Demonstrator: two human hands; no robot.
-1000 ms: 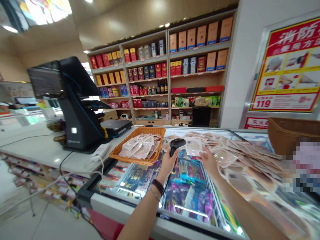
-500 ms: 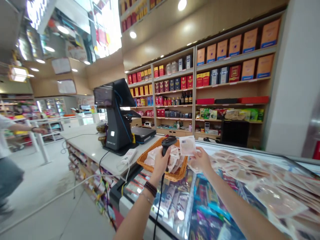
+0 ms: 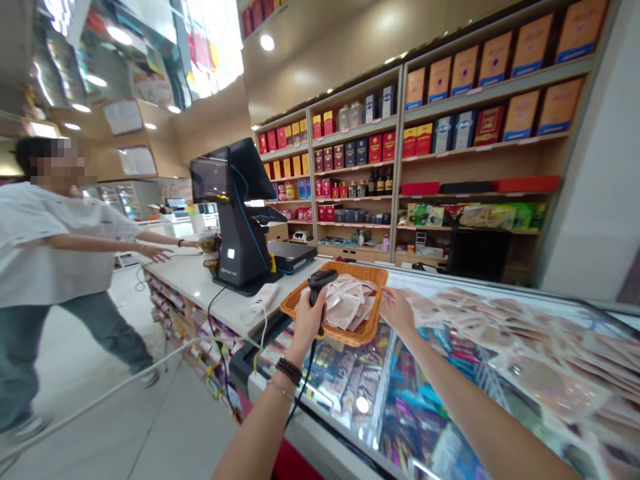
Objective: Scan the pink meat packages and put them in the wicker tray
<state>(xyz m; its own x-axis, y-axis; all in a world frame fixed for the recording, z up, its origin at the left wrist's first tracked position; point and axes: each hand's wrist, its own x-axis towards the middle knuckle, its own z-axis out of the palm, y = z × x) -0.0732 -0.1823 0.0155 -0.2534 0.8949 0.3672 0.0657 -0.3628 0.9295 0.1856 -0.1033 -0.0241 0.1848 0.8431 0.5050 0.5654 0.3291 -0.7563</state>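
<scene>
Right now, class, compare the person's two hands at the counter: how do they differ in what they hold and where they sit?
The left hand is closed around a black barcode scanner; the right hand holds nothing clearly visible, fingers at the rim of the wicker basket. The left hand sits in front of the basket; the right hand is at its right side. The left wrist wears bracelets; the right is bare. Both reach forward above the glass freezer lid.

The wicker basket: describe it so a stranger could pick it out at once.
Start at the black checkout terminal on the white counter. Just to its right, on the glass freezer lid, sits the wicker basket, between the left hand holding a scanner and the right hand. It is the only orange woven tray, holding pale flat packets.
</scene>
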